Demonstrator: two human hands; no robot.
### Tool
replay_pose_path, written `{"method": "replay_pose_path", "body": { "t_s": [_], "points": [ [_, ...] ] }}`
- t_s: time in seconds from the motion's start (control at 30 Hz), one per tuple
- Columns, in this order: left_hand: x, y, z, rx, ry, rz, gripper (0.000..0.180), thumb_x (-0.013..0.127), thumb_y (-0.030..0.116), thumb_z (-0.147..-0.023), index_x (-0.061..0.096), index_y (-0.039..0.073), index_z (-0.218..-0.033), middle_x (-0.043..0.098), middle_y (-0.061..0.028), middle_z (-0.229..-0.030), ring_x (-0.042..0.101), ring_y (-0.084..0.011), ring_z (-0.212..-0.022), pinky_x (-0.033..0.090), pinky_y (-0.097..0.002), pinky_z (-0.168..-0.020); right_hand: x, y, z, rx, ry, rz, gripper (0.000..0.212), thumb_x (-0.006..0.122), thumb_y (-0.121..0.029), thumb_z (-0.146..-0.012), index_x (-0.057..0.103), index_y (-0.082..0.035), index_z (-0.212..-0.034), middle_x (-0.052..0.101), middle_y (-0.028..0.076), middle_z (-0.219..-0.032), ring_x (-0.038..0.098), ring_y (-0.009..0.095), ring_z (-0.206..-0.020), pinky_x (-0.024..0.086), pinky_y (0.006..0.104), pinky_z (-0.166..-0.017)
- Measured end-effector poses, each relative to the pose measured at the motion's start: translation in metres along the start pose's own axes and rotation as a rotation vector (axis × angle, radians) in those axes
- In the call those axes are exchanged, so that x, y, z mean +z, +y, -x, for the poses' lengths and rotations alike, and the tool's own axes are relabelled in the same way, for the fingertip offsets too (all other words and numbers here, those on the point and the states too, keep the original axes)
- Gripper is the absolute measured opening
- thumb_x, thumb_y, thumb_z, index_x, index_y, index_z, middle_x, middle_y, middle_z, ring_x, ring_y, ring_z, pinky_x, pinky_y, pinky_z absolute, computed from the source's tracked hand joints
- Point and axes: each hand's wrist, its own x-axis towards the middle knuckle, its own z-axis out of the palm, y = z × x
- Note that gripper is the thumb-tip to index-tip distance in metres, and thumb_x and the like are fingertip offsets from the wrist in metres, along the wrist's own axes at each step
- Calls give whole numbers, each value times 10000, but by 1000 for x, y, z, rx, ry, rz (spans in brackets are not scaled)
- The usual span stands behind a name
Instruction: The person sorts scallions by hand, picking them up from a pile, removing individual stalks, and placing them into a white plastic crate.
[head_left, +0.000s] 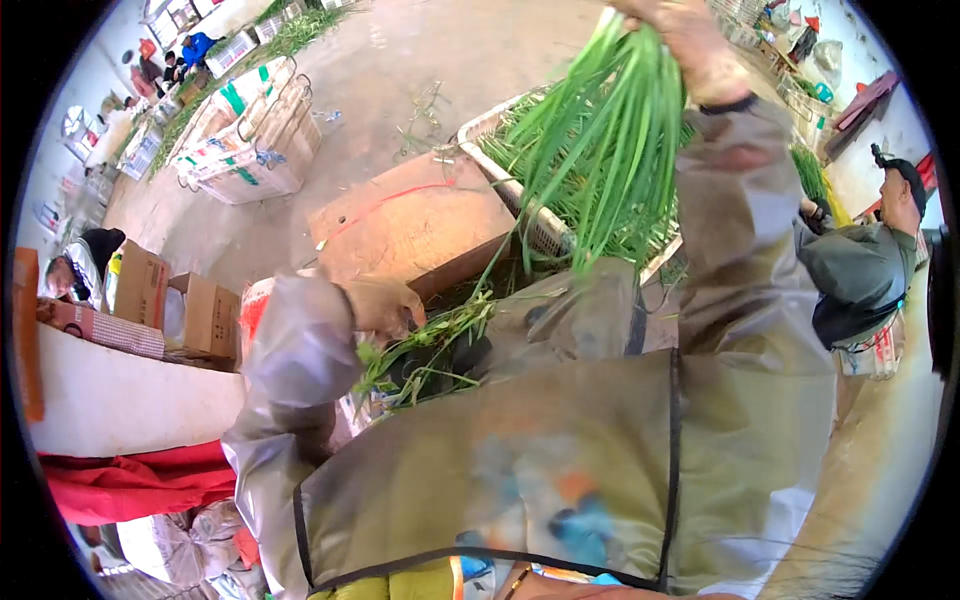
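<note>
My right hand is raised at the top, closed round a bunch of long, flat green leaves like garlic chives. The leaves hang down over a white plastic crate full of similar greens. Lower and to the left, my left hand is curled, its fingers partly hidden. Beside it, loose green stalks and leaf scraps lie across my lap; whether the hand grips any of them cannot be made out. A brown board or box top is just beyond the left hand.
White crates with green tape stand on the floor at the far left. Cardboard boxes are at the left by a low white wall. A co-worker in a dark jacket sits close on the right. Other people work at the far left.
</note>
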Motion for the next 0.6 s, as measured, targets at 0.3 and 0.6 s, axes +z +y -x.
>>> {"method": "replay_pose_path", "body": {
  "t_s": [0.3,0.6],
  "points": [
    [-48,71,8,1026,1143,623,437,658,107,-793,465,-9,-1168,546,-61,-1003,536,-151,-894,446,-266,-821,95,-60,-35,631,1,-1701,231,680,-207,-767,639,-44,-926,570,-9,-654,574,88,-562,469,210,-488],
    [6,47,-39,1017,599,1455,225,577,173,-851,580,4,-999,595,-39,-820,553,-114,-714,447,-224,-638,150,-85,-12,554,-163,-1529,198,658,-156,-765,627,8,-871,584,27,-717,535,117,-631,428,237,-592]
  ]
}}
